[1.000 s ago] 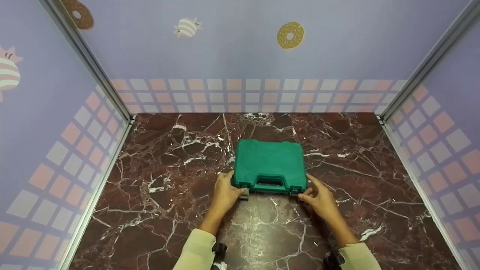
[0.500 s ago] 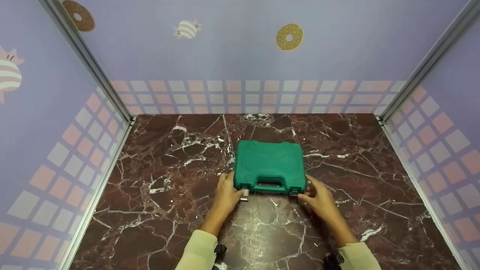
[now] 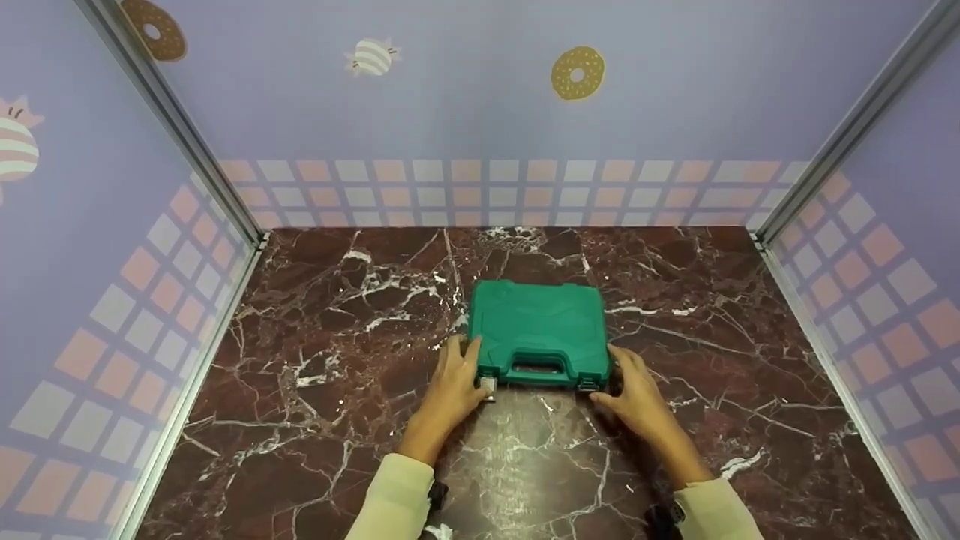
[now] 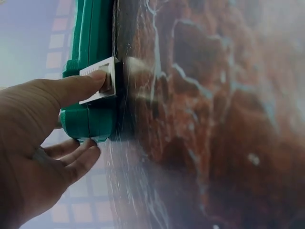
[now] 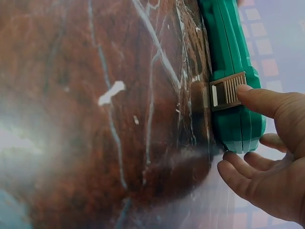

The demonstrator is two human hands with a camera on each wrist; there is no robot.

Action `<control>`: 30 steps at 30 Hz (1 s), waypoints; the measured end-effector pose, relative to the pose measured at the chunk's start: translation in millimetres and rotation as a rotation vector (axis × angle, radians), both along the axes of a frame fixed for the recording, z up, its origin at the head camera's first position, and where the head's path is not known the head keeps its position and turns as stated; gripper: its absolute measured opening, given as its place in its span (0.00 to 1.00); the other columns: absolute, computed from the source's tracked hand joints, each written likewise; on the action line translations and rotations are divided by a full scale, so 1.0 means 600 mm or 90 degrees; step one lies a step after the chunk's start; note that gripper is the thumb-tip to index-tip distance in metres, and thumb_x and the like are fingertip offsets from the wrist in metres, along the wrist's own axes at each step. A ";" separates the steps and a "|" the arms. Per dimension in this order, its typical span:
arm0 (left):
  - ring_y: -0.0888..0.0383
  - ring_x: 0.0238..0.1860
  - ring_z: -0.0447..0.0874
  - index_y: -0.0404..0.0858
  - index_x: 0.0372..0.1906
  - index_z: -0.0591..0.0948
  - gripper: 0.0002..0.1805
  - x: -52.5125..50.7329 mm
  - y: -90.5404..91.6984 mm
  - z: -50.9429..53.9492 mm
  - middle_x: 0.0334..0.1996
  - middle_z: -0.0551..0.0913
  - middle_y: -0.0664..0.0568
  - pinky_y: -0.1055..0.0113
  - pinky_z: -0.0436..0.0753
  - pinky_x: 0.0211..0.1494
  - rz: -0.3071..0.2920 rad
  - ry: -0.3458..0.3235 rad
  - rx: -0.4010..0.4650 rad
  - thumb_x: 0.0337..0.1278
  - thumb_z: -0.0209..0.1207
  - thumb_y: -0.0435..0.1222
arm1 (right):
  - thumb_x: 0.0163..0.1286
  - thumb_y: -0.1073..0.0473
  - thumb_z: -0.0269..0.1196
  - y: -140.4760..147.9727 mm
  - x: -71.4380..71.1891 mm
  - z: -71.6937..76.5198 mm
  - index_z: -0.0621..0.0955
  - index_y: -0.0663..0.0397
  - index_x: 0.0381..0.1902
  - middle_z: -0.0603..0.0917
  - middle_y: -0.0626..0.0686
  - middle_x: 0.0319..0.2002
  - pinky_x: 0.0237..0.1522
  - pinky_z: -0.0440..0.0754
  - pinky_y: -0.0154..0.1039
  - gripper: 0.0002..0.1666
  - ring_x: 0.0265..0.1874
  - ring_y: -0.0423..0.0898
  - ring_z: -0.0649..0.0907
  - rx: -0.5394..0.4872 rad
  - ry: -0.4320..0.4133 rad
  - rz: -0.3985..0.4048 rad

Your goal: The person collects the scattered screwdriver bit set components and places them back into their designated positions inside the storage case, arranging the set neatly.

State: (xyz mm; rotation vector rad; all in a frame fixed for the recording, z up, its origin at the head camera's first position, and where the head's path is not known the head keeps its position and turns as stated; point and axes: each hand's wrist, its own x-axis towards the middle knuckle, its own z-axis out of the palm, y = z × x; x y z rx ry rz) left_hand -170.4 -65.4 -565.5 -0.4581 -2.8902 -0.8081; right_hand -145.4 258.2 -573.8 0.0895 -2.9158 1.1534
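Note:
A closed green plastic carrying case [image 3: 538, 319] lies flat, its handle and two metal latches on the near side. At the near left corner, my left hand [image 3: 448, 381] presses its thumb on the left latch [image 4: 106, 80], which juts out from the case. Its index finger lies on the lid's edge, while other fingers touch the case's side. My right hand [image 3: 637, 394] is at the near right corner, thumb tip on the ribbed right latch [image 5: 229, 91]. The right fingers reach along that side, slightly bent. Whatever is inside the case is hidden.
The case rests on a dark red marbled tabletop [image 3: 360, 420] with white veins. Lilac panels with printed sweets and tiles stand behind [image 3: 480, 112] and at both sides. Metal frame strips [image 3: 180, 127] run along the corners. A small black device sits at each wrist.
My left index finger has come up from the case's side onto the lid's edge. The right thumb has straightened and shifted slightly left at its latch. The case stays in place.

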 end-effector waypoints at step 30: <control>0.35 0.59 0.81 0.30 0.79 0.60 0.57 0.005 -0.007 -0.016 0.66 0.67 0.29 0.49 0.84 0.59 -0.026 -0.011 0.004 0.45 0.80 0.34 | 0.56 0.65 0.78 -0.008 -0.003 0.005 0.66 0.63 0.77 0.75 0.72 0.65 0.67 0.71 0.66 0.53 0.63 0.70 0.77 0.025 0.036 0.012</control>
